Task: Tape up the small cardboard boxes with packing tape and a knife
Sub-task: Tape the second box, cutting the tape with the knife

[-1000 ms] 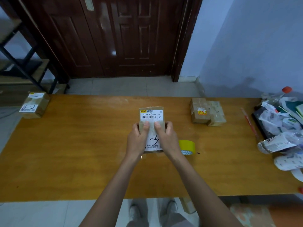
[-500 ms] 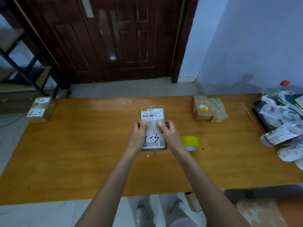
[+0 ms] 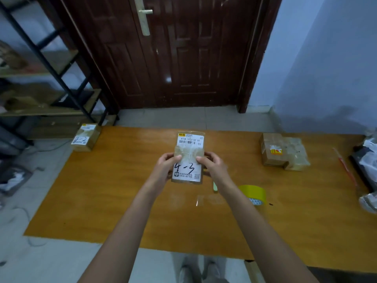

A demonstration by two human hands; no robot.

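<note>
— So, what sits at the far left?
— A small taped box (image 3: 85, 137) marked "4-2" on the left corner of the bench (image 3: 102, 201), with a dark shelf rack (image 3: 51, 64) behind it.
— And the middle?
— The left hand (image 3: 165, 168) and the right hand (image 3: 214, 165) grip a labelled cardboard box (image 3: 188, 156) by its two sides, thumbs pressed on the tape across its top. It is marked "4-3" and is held just above the bench.
— Right of that?
— A yellow tape roll (image 3: 254, 194) lies on the bench beside the right forearm. Further right, two more taped boxes (image 3: 283, 152) sit touching, then a thin red stick (image 3: 344, 166) and a pile of plastic-wrapped packets (image 3: 369, 160) at the edge.
</note>
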